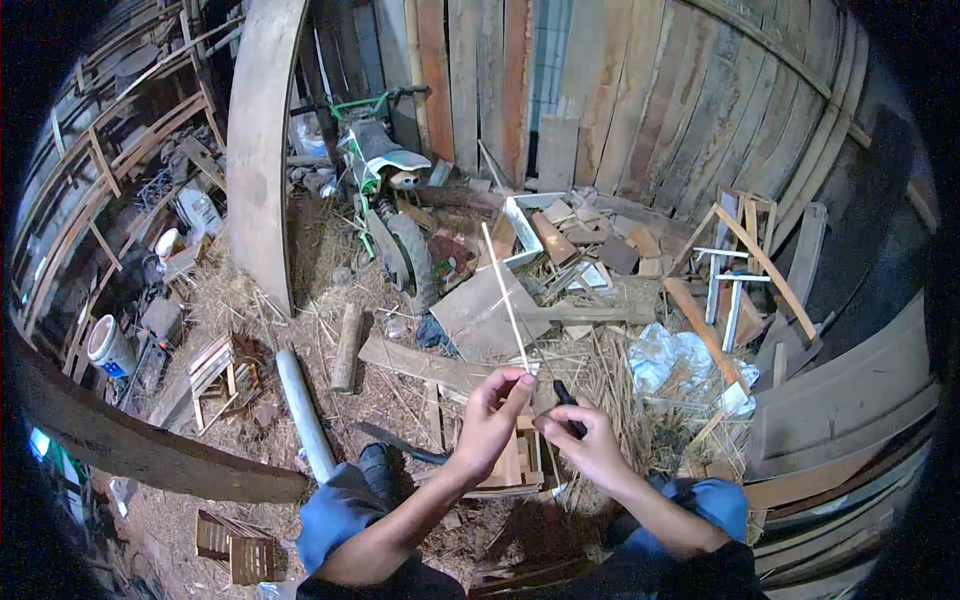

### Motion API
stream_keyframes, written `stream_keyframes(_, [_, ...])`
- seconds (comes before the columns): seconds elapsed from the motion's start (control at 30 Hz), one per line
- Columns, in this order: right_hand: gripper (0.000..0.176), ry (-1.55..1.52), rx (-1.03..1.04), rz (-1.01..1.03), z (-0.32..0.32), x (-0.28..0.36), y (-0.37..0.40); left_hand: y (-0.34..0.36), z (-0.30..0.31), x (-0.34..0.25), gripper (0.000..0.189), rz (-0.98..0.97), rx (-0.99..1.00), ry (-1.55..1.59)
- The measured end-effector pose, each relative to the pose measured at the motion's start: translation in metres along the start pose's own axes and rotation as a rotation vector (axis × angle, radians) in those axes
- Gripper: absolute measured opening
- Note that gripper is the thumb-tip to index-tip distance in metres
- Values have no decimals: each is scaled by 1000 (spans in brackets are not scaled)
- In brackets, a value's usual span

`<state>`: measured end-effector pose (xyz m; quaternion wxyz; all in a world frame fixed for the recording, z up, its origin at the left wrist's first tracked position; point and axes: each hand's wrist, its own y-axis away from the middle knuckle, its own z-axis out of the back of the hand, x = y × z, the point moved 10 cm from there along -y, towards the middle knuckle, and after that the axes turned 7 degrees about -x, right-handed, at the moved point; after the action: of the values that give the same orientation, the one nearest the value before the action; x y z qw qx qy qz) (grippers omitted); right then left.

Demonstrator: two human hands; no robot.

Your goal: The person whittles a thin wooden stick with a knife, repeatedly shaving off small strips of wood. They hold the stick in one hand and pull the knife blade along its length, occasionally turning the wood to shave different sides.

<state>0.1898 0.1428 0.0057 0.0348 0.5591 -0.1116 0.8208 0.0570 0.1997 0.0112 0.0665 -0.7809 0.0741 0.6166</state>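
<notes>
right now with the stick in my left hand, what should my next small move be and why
Probably ease the black-handled tool toward the thin stick: the left hand pinches the stick, and the right hand holds the tool close beside it.

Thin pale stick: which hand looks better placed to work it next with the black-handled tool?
Probably the right hand: it holds the black-handled tool close beside the left hand, which is occupied pinching the thin pale stick.
</notes>
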Motion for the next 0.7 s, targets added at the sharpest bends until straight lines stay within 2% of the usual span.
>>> stream_keyframes(0.13, [18, -71, -7, 31, -5, 1, 4, -2, -9, 2, 16, 29, 70, -12])
stream_keyframes(0.27, [17, -146, -77, 8, -2, 16, 1, -17, -14, -16, 18, -47, 148, 8])
stream_keyframes(0.4, [18, -104, -121, 33, 12, 52, -15, 1, -7, -28, 20, -66, 60, -57])
stream_keyframes(0.47, [20, -48, -103, 68, 16, 58, -23, 14, -5, -24, 25, -33, 112, -63])
stream_keyframes(0.57, [22, -143, -121, 55, 17, 53, -28, 26, -11, 4, 30, 193, 183, 125])
stream_keyframes(0.6, [22, -134, -128, 50, 17, 49, -28, 28, -12, 9, 30, 192, 186, 130])
stream_keyframes(0.7, [22, -151, -165, 6, 20, 25, -26, 40, -34, 15, 26, 106, 375, 53])
